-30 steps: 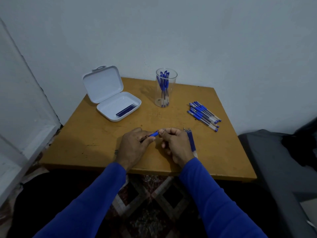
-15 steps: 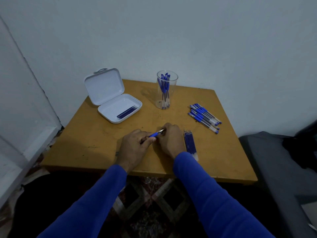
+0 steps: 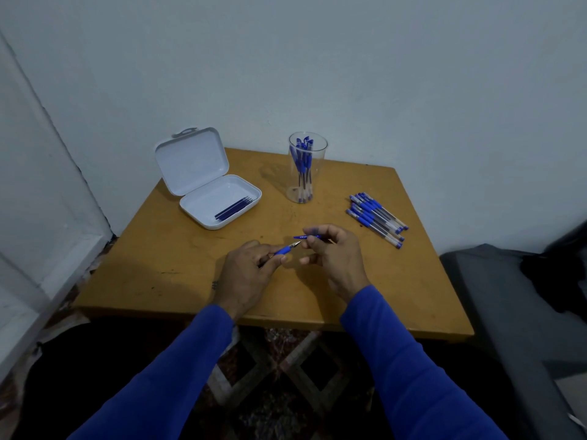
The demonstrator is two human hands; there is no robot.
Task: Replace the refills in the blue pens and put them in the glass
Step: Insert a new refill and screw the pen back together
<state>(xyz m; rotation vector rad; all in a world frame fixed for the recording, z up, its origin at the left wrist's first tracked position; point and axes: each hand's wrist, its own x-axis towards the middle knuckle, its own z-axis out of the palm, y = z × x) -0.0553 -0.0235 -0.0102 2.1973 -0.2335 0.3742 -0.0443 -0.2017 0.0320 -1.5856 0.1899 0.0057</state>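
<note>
pale walls close in on two sides of our small wooden table (image 3: 178, 274), with a dark grey cushion (image 3: 521, 312) just beside its right edge. largest of what lies on the tabletop is the white case (image 3: 206, 182) at the far left, lid propped open, a few dark blue refills (image 3: 235, 208) lying in its tray. to its right stands the clear glass (image 3: 307, 168), upright, holding several blue pens cap-up. farther right, near the table's edge, a pile of blue pens (image 3: 376, 219) lies side by side, well apart from the glass.

over the middle of the table our left hand (image 3: 246, 274) curls round a pen (image 3: 285, 249), pinching its blue grip so the metal tip points up and right. our right hand (image 3: 333, 254) is just beside it, fingers bent, thumb and forefinger pinching a blue pen cap (image 3: 305, 237) that lies nearly level just above the tip. we cannot tell whether cap and tip touch.
</note>
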